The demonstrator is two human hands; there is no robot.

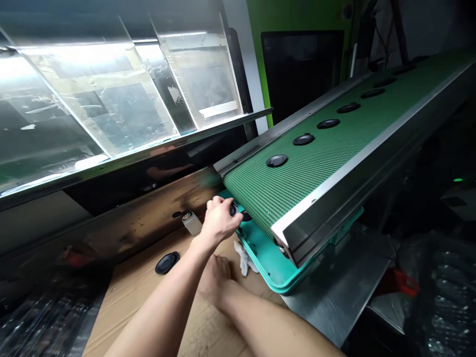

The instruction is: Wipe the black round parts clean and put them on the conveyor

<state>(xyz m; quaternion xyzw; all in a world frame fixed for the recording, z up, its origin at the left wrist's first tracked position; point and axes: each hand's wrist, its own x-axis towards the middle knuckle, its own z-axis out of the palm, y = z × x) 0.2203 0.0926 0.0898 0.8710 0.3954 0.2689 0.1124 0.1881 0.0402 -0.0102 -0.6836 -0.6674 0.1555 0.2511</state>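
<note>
The left hand (220, 219) is pinching a black disc (234, 208) at the near end of the conveyor belt (297, 188). The right hand (214, 278) is resting loosely spread on the cardboard-covered desk (141, 302), just behind the left. The disc is showing as thin, round and dark, with a glossy face. It is probably light, stiff and slightly slick, so grip it across the rim. A second disc (167, 263) is lying left of the hands.

Fig. 1. Two forearms, bare to the lower edge of the view, ending in bare left hand (220, 221) and bare right hand (215, 280).
</note>
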